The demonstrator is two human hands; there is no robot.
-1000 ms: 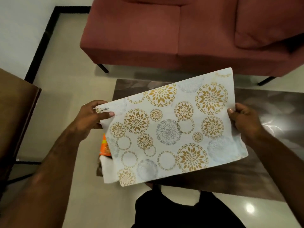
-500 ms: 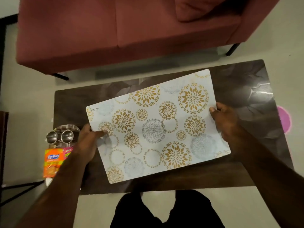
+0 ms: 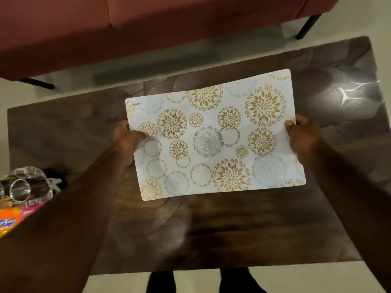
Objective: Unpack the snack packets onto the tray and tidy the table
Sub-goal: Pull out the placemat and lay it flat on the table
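A white placemat (image 3: 213, 136) printed with gold and grey floral circles is held flat just above the middle of the dark wooden table (image 3: 190, 229). My left hand (image 3: 127, 142) pinches its left edge, my right hand (image 3: 302, 138) its right edge. At the far left edge of the view an orange snack packet (image 3: 8, 220) lies beside small steel cups (image 3: 20, 189) on a steel tray (image 3: 31, 172); my left forearm hides part of them.
A maroon sofa (image 3: 148, 28) on black legs stands beyond the table's far edge. Pale floor tiles surround the table. My feet (image 3: 203, 280) show at the near edge.
The placemat has come lower and further over the table's centre, levelling out. The view has closed in on the table, and the cups and packet have slid to the left edge.
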